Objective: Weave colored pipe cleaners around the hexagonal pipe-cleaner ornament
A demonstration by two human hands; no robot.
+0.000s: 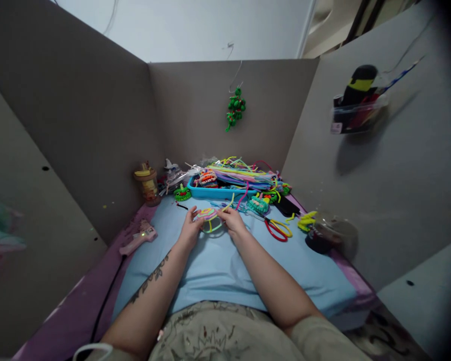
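Observation:
My left hand (190, 228) and my right hand (233, 220) meet over a light blue mat (218, 265). Between their fingers they hold a small multicoloured pipe-cleaner piece (209, 219) with pink, yellow and green strands. The left hand grips its left side and the right hand pinches its right side. Just behind stands a blue tray (218, 192) heaped with coloured pipe cleaners (244, 175).
A pink glue gun (139, 238) lies at the left with a black cord. Red-handled scissors (277, 229) and a dark round container (319, 235) sit at the right. A small jar (148, 184) stands back left. A green pipe-cleaner figure (235, 108) hangs on the grey back wall.

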